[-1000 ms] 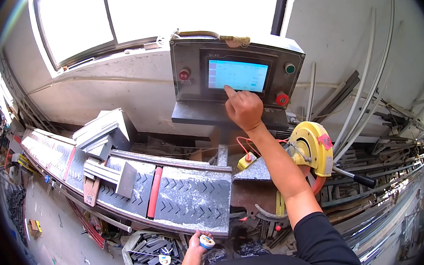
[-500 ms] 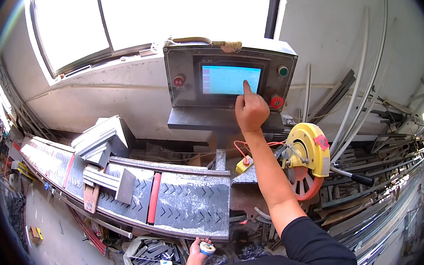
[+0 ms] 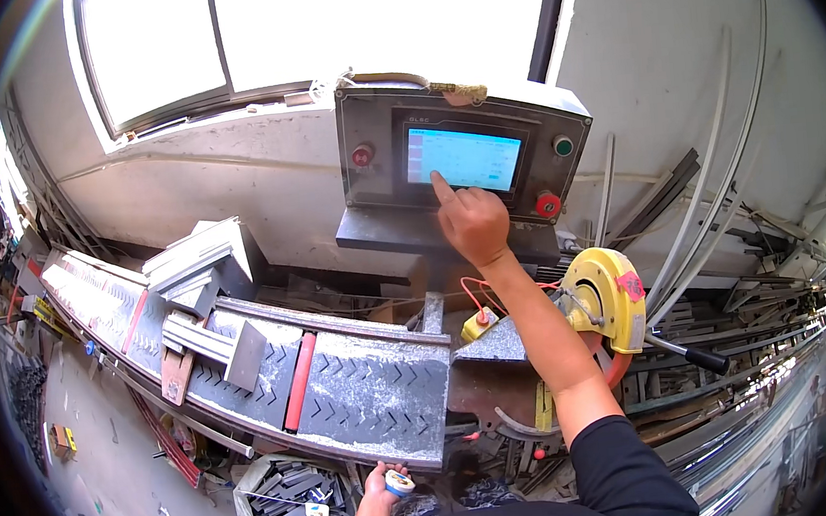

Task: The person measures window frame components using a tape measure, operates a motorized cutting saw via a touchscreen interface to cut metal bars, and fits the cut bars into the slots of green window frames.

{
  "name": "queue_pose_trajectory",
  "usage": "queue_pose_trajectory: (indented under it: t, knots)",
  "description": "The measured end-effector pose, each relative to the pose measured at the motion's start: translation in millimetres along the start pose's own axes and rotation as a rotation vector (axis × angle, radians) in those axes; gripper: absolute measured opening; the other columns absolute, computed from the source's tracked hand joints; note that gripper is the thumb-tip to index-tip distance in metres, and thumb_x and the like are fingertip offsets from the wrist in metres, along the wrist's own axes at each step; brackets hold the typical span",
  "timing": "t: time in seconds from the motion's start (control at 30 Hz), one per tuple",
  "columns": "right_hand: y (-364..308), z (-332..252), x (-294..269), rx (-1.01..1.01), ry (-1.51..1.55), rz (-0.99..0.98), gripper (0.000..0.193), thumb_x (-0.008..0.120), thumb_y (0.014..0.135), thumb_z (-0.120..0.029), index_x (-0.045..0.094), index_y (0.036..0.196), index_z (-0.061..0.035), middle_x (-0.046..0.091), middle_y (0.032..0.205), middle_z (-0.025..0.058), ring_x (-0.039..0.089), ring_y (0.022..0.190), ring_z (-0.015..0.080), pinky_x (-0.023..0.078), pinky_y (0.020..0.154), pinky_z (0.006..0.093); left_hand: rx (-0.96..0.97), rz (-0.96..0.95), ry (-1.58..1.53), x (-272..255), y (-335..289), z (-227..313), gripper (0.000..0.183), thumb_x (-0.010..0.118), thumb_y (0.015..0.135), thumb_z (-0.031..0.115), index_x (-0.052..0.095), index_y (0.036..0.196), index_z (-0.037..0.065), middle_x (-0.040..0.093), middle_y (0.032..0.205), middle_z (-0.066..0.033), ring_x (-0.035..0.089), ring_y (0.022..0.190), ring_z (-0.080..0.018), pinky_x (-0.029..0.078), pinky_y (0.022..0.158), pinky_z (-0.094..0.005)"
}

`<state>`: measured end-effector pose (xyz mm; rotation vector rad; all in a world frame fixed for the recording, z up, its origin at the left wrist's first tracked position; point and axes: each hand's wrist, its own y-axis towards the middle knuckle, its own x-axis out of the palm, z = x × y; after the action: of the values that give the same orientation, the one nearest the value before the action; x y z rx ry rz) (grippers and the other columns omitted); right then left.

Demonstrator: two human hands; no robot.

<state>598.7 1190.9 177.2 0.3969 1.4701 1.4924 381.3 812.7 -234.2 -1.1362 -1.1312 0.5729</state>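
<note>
My right hand (image 3: 476, 222) reaches up to a control box (image 3: 388, 187), its index finger stretched to the lower left of the lit blue touchscreen (image 3: 468, 152). The other fingers are curled with nothing in them. Whether the fingertip presses the screen or hovers just in front, I cannot tell. Low down, by the near edge of the grey machine bed (image 3: 375, 397), my left hand (image 3: 377, 489) is closed around a small round tape measure (image 3: 400, 483) with a white face and blue rim. Red buttons (image 3: 548, 205) and a green button (image 3: 563, 145) flank the screen.
Right of the bed stands a yellow-guarded circular saw (image 3: 605, 291) with a black-ended handle (image 3: 704, 359). A metal stop (image 3: 246, 354) sits across the bed. Below lies a bag of dark offcuts (image 3: 291, 496). Long metal profiles (image 3: 766, 424) pile up at the right.
My right index finger has moved left across the screen, from its lower right part to its lower left. The view has shifted slightly. My left hand still holds the tape measure.
</note>
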Motion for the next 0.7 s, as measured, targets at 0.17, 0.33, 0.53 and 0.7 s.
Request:
queue_pose_trajectory:
  t: [0.17, 0.33, 0.53, 0.7]
  knots:
    - [-1.6, 0.5, -1.2, 0.131, -0.068, 0.050, 0.048, 0.064, 0.073, -0.006, 0.063, 0.122, -0.0028, 0.051, 0.058, 0.0050, 0.051, 0.051, 0.0213, 0.044, 0.049, 0.0340, -0.002, 0.002, 0.043, 4.4, -0.3, -2.9, 0.040, 0.039, 0.101, 0.042, 0.051, 0.090, 0.005, 0.063, 0.095, -0.0160, 0.061, 0.084, -0.0329, 0.049, 0.080, -0.0513]
    - [-7.6, 6.0, -1.8, 0.196, -0.102, 0.146, 0.047, 0.063, 0.072, -0.004, 0.064, 0.119, 0.0003, 0.052, 0.055, 0.0059, 0.051, 0.048, 0.0222, 0.044, 0.046, 0.0342, -0.014, 0.003, 0.032, -1.6, 4.9, -1.3, 0.041, 0.039, 0.101, 0.043, 0.051, 0.089, 0.005, 0.062, 0.092, -0.0149, 0.061, 0.083, -0.0325, 0.049, 0.079, -0.0514]
    - [-10.8, 7.1, 2.6, 0.351, -0.243, 0.139, 0.045, 0.061, 0.073, -0.005, 0.065, 0.117, 0.0026, 0.052, 0.054, 0.0067, 0.050, 0.046, 0.0226, 0.044, 0.046, 0.0336, -0.001, 0.013, 0.047, -7.1, 6.6, -0.5, 0.042, 0.038, 0.101, 0.043, 0.052, 0.090, 0.005, 0.062, 0.091, -0.0139, 0.061, 0.081, -0.0322, 0.049, 0.078, -0.0519]
    - [-7.6, 4.6, 0.6, 0.291, -0.138, 0.151, 0.044, 0.060, 0.072, -0.003, 0.067, 0.115, 0.0002, 0.053, 0.057, 0.0089, 0.052, 0.051, 0.0244, 0.045, 0.050, 0.0359, 0.007, 0.006, 0.051, -11.7, 9.5, 1.3, 0.043, 0.037, 0.101, 0.043, 0.052, 0.090, 0.004, 0.062, 0.091, -0.0142, 0.061, 0.081, -0.0322, 0.049, 0.077, -0.0523]
